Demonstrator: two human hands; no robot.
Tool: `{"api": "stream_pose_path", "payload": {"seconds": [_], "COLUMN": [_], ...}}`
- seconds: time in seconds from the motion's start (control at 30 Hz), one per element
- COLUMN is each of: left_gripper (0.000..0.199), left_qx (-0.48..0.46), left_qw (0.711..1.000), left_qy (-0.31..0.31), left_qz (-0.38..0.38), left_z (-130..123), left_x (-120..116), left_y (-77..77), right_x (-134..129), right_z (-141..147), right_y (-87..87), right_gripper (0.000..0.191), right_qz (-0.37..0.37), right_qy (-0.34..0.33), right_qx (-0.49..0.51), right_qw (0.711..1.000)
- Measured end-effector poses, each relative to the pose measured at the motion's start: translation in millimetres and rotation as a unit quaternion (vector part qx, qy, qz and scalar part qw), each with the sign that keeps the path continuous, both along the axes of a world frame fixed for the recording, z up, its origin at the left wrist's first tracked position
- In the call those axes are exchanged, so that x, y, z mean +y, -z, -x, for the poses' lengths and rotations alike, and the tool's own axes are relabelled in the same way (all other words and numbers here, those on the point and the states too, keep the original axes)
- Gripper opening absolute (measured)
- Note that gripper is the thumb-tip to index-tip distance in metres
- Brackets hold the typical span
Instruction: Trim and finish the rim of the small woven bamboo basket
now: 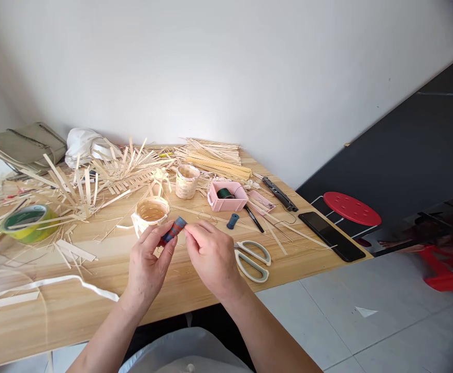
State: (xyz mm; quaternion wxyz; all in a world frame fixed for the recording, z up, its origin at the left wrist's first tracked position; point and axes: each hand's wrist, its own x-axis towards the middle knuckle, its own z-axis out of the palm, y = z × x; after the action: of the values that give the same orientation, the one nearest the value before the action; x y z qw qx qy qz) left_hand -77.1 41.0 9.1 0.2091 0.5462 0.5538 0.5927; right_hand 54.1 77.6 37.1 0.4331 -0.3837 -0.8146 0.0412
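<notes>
A small blue and red striped piece [175,229] is held between the thumb and fingers of my left hand [148,261], above the table. My right hand [213,254] is closed in a pinch at the right end of that piece; what its fingertips grip is too small to make out. Just behind my left hand stands a small woven basket [152,210], and a second woven basket [187,182] stands farther back. A blue thread spool [233,221] and white-handled scissors [254,260] lie to the right of my right hand.
On the wooden table [179,295] are a pink box [228,197] with dark thread, a black pen [254,218], a cutter [279,194], a phone [331,237], green tape [28,223] and scattered wood strips [110,176]. A red stool [352,208] stands beyond the right edge.
</notes>
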Motion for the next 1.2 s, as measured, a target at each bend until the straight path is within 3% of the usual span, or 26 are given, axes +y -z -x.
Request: {"api": "stream_pose_path", "payload": {"seconds": [0.1, 0.23, 0.3, 0.47, 0.6, 0.7, 0.77, 0.9, 0.97, 1.07, 1.2], "left_gripper": [0.023, 0.020, 0.023, 0.021, 0.014, 0.015, 0.017, 0.019, 0.020, 0.021, 0.020], "left_qx": [-0.124, -0.346, -0.427, -0.561, -0.598, -0.595, -0.586, -0.586, -0.581, -0.558, -0.507], "left_qw": [0.991, 0.929, 0.890, 0.800, 0.767, 0.773, 0.781, 0.786, 0.789, 0.804, 0.838], "left_qy": [0.039, 0.103, 0.125, 0.153, 0.159, 0.157, 0.153, 0.134, 0.135, 0.151, 0.168], "left_qz": [0.038, 0.083, 0.100, 0.145, 0.167, 0.156, 0.149, 0.144, 0.144, 0.135, 0.116], "left_z": [-0.7, -6.3, -9.1, -12.5, -12.7, -11.9, -11.0, -10.1, -10.8, -13.5, -17.9], "left_x": [-1.0, -1.0, -0.6, -0.6, -0.4, -0.2, -0.4, -1.3, -1.8, -2.1, -2.3], "left_y": [-2.1, -8.6, -12.1, -14.2, -11.8, -12.5, -13.9, -15.2, -15.0, -14.4, -11.9], "right_x": [1.1, 2.0, 2.2, 3.8, 6.0, 7.2, 7.7, 6.1, 3.2, -1.7, -2.0], "right_z": [-0.7, -1.4, -1.4, 0.1, 0.2, -2.4, -5.6, -11.6, -11.5, -6.8, 0.4], "right_y": [0.2, 1.3, 1.9, 4.1, 6.5, 8.7, 10.0, 8.4, 5.1, 0.5, 1.2], "right_gripper": [0.021, 0.016, 0.015, 0.012, 0.013, 0.015, 0.016, 0.011, 0.014, 0.017, 0.023], "right_qz": [0.065, 0.169, 0.241, 0.414, 0.439, 0.420, 0.381, 0.193, 0.090, -0.003, -0.069], "right_qy": [-0.037, -0.076, -0.095, -0.136, -0.138, -0.132, -0.103, -0.008, -0.001, -0.021, 0.006], "right_qx": [0.078, 0.163, 0.210, 0.336, 0.374, 0.371, 0.347, 0.270, 0.198, 0.084, 0.015], "right_qw": [0.994, 0.969, 0.943, 0.835, 0.805, 0.818, 0.851, 0.943, 0.976, 0.996, 0.997]}}
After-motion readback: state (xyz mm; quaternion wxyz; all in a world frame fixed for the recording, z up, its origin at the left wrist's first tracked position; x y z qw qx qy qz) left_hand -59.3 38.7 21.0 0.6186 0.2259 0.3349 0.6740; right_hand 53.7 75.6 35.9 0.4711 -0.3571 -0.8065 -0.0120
